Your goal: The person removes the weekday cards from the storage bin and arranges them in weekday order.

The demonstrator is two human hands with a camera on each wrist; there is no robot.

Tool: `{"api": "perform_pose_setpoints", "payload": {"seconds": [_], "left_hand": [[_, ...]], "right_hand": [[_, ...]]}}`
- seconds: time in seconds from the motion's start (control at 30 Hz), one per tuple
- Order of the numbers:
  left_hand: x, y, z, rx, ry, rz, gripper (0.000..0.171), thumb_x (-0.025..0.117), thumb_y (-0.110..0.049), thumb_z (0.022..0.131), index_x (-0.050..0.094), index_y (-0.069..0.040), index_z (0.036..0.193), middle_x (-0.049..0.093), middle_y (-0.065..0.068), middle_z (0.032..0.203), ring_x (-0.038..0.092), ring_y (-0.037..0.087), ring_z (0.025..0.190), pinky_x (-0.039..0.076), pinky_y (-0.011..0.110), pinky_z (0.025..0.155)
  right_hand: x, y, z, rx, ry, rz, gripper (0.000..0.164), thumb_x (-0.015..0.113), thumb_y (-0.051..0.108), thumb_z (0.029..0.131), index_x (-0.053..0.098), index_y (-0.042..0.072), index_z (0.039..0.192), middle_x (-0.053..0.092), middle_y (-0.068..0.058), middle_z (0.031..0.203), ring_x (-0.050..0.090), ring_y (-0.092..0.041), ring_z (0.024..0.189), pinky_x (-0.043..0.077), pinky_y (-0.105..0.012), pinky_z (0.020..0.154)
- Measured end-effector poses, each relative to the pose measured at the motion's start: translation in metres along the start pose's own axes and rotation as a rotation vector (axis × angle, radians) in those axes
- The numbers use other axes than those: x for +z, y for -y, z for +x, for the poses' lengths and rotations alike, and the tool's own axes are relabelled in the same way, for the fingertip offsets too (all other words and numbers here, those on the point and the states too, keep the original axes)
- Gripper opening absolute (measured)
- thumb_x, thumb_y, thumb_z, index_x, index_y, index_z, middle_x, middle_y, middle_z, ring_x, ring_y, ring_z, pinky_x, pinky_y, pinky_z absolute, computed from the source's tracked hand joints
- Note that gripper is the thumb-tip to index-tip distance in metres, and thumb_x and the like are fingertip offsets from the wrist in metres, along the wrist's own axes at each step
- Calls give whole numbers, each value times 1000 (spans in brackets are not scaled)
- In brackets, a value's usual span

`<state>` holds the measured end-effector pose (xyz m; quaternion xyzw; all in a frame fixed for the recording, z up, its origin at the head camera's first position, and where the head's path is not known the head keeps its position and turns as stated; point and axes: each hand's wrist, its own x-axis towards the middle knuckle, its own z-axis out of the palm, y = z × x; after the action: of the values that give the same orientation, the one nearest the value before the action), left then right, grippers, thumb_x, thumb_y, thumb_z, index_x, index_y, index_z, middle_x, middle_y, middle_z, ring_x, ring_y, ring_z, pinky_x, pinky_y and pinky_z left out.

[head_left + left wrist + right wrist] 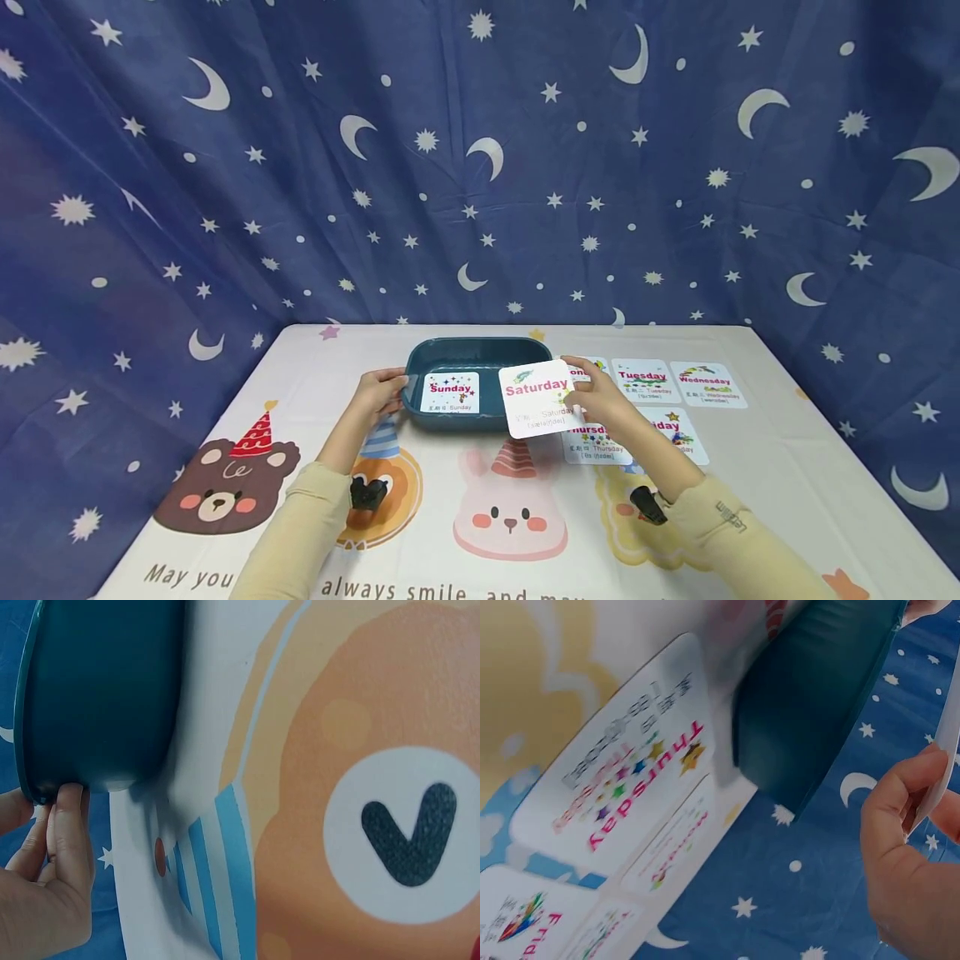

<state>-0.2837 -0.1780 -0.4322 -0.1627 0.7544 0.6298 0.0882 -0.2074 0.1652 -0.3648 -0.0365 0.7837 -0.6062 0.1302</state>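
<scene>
A dark teal plastic basin (450, 354) stands on the table, with the Sunday card (451, 393) lying inside it. My left hand (378, 393) grips the basin's left rim; in the left wrist view its thumb and fingers pinch the rim's edge. My right hand (600, 396) pinches the Saturday card (537, 398) by its right edge. That card is held up in front of the basin's right end and hides part of it. In the right wrist view the white card (946, 727) is seen nearly edge-on between thumb and fingers.
Right of the basin lie the Tuesday (642, 382), Wednesday (707, 384), Thursday (597, 446) and Friday (678, 437) cards, plus a Monday card (671, 844) partly hidden in the head view. A printed cloth (510, 575) covers the table. A blue star-and-moon curtain (480, 225) hangs behind.
</scene>
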Motion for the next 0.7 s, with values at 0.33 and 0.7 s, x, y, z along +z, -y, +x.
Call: {"api": "perform_pose_setpoints", "payload": {"seconds": [0.33, 0.7], "left_hand": [[0, -1, -1, 6, 5, 10, 38, 52, -11, 96, 50, 2, 132, 58, 21, 117, 60, 11, 75, 53, 19, 61], [0, -3, -3, 9, -8, 19, 36, 53, -11, 95, 53, 1, 129, 61, 19, 111, 57, 6, 66, 55, 24, 66]], "right_hand": [[-26, -35, 5, 63, -56, -44, 74, 54, -2, 85, 20, 8, 149, 52, -31, 125, 60, -10, 71, 43, -20, 53], [-53, -50, -4, 122, -101, -90, 68, 58, 2, 85, 27, 8, 146, 56, -24, 116, 43, -1, 49, 28, -14, 42]]}}
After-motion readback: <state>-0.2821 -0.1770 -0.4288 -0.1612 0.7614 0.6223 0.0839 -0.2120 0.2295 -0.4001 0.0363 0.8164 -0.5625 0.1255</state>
